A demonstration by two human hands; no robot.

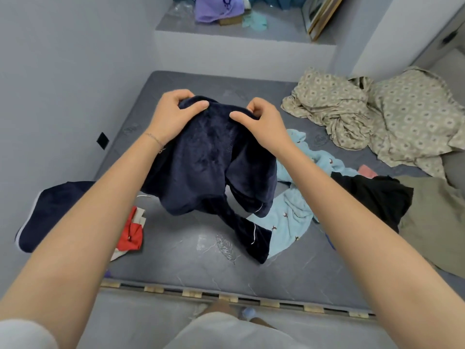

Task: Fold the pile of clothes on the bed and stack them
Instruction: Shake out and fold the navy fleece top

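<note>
Both hands — left hand (173, 114), right hand (261, 122) — pinched the navy fleece garment (208, 159) by its top edge above the bed (188, 248); soft, limp, fairly bulky — best gripped at its corners.

One head-worn wide-angle view, looking forward and steeply down over the bed (191, 250) from its foot edge. Close range, arms fill the lower frame.
</note>
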